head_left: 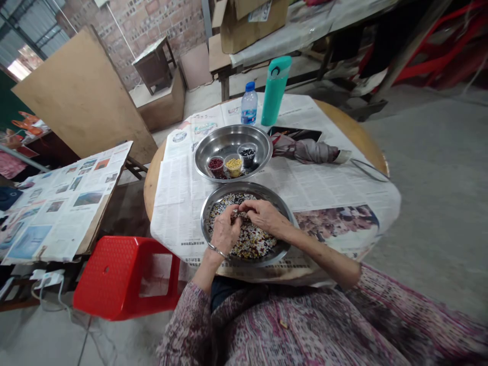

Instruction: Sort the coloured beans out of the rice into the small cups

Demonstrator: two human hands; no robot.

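Observation:
My left hand point(225, 231) and my right hand point(265, 216) hang low over a steel plate point(247, 256) heaped with mixed beans point(249, 239). Their fingertips meet around a small speckled item point(239, 214), too small to identify. A metal bangle point(218, 250) circles my left wrist. Farther off, a second steel plate point(233, 140) holds several small clear cups: red beans point(215, 165), yellow grains point(234, 165) and black beans point(247, 156). Both plates rest on newspaper point(183, 173) spread over a round wooden table point(353, 127).
A folded umbrella point(305, 150) and a phone point(295, 133) lie beyond the plates, next to a teal flask point(275, 90) and a water bottle point(249, 104). A red plastic stool point(127, 277) stands at the left, before a newspaper-covered board point(63, 201).

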